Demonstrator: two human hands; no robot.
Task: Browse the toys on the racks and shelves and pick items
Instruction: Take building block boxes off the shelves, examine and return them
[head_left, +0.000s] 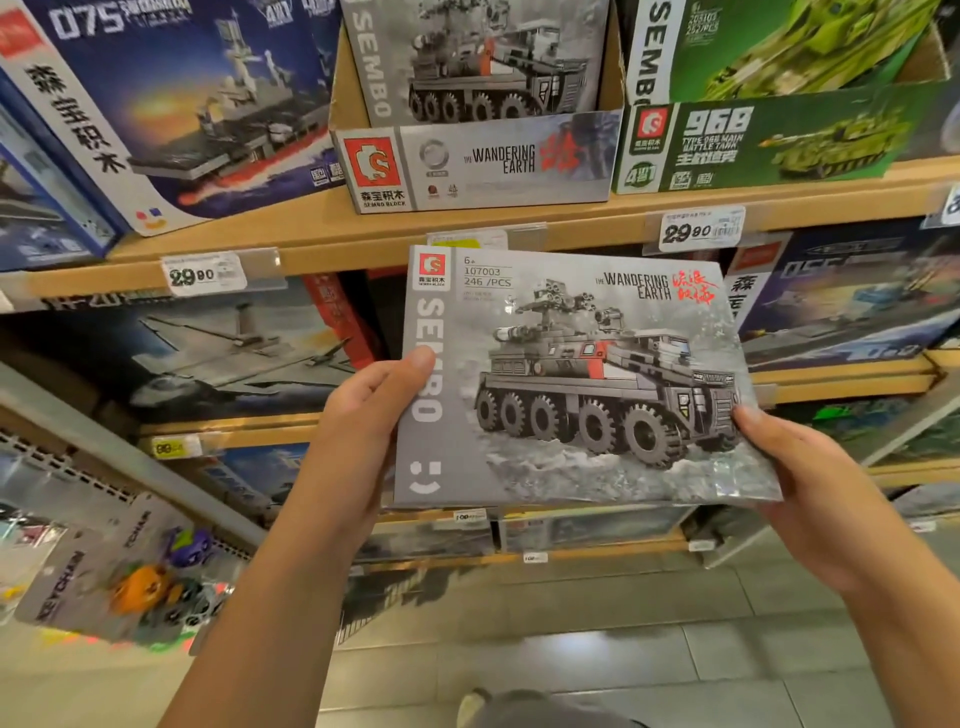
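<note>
While both hands grip it by its side edges, left hand (363, 415) with thumb over the front, right hand (800, 483) at the lower corner, the grey Wandering Earth box (571, 384) is held up before wooden shelves (363, 234). Price tags (200, 274) line the edges above boxed building sets; keychain packs (104, 571) hang lower left over a grey tiled floor (623, 649).

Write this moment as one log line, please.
step: inspecting picked item | item: grey Sembo box | left hand: grips left edge | right hand: grips lower right corner
</note>
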